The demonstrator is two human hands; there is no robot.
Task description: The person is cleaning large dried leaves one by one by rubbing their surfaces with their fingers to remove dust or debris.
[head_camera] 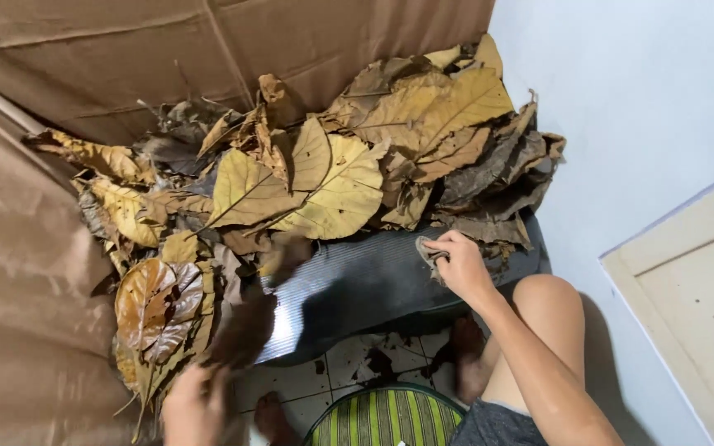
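Observation:
A big heap of dry brown and yellow leaves [316, 165] lies on a dark ribbed mat [373, 285] against a brown cardboard wall. My right hand [460, 264] rests at the heap's right edge, its fingers closed on a small dry leaf piece [430, 250]. My left hand [196, 405] is low at the left, blurred, gripping a dark brown leaf [245, 330] by its lower end. A large curled orange-brown leaf [159, 310] lies just left of it.
Brown cardboard sheets [84, 58] close off the back and left. A pale wall [646, 99] and a cream door frame [687, 272] stand at the right. A green striped stool seat [386, 417] is below, on white tiles with leaf crumbs. My bare knee and feet are nearby.

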